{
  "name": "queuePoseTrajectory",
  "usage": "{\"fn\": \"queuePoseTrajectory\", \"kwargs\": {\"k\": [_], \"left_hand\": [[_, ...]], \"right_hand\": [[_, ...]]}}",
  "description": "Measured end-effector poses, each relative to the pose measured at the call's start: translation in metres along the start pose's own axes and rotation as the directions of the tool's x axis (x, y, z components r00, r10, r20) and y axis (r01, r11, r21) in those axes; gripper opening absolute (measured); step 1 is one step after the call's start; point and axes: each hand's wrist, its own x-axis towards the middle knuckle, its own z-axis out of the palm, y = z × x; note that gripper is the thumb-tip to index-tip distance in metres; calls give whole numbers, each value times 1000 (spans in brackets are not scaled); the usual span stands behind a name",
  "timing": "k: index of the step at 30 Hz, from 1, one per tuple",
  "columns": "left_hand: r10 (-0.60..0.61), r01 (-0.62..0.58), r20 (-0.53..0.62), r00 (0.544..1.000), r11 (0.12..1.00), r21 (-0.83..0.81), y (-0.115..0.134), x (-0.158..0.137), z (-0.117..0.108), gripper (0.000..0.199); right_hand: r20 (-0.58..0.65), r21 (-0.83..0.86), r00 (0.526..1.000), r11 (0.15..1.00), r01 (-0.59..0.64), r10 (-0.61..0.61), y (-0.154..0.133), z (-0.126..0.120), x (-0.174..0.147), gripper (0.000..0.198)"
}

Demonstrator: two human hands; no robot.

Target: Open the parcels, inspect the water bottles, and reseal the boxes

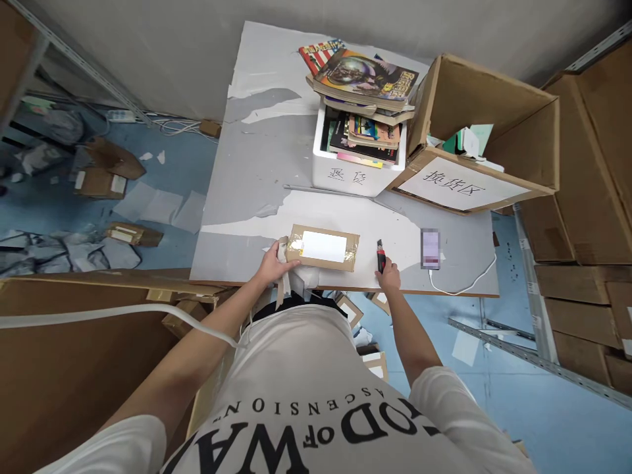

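A small cardboard box (323, 247) with a white label and clear tape lies near the front edge of the table. My left hand (274, 263) grips its left end, the thumb along the near side. Torn wrapping (283, 260) hangs at that end, beside my fingers. To the right of the box, my right hand (389, 275) is closed around the lower part of a red and black box cutter (380, 258). The cutter's tip points away from me, and part of its handle is hidden by my fingers.
Right of the cutter, a phone (430, 249) lies on the table (257, 158) with a white charging cable (464, 289). Behind stand a white bin (345, 174) heaped with books (368, 76) and a large open carton (498, 105). Cartons (567, 289) line the right side.
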Motion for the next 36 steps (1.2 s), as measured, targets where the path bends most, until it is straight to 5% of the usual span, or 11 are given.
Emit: {"fn": "queuePoseTrajectory", "kwargs": {"k": [4,8,12,14,16,20,23,27,32,36], "left_hand": [[-27,23,-37,999,993,-120,-6,-7,10,73],[-69,38,-134,989,975,-221,-10,-11,21,74],[-112,59,-298,948,981,-182,-7,-16,27,94],[-84,72,-372,924,996,-48,0,-18,26,102],[-17,83,-407,913,986,144,8,-19,22,91],[130,23,-316,940,898,439,20,-21,6,56],[177,-86,-152,972,877,473,19,-24,-7,50],[180,-97,-113,977,853,513,13,-33,-14,51],[-28,49,-62,998,931,361,18,-27,10,83],[-190,214,-153,970,964,160,26,-12,30,87]], "right_hand": [[-102,135,985,979,150,-137,-12,-23,-7,59],[-250,197,865,852,485,-435,-56,-61,-26,58],[30,141,655,652,745,-755,-121,-83,-45,57],[173,137,553,576,806,-815,-146,-84,-48,55],[258,132,502,545,828,-825,-161,-81,-47,52],[271,134,488,534,835,-830,-169,-69,-41,51],[231,139,485,522,842,-844,-167,-63,-38,53],[259,91,455,490,867,-852,-165,-63,-35,55],[348,47,400,441,896,-848,-171,-67,-32,52],[433,-47,368,388,921,-822,-185,-73,-30,56]]}}
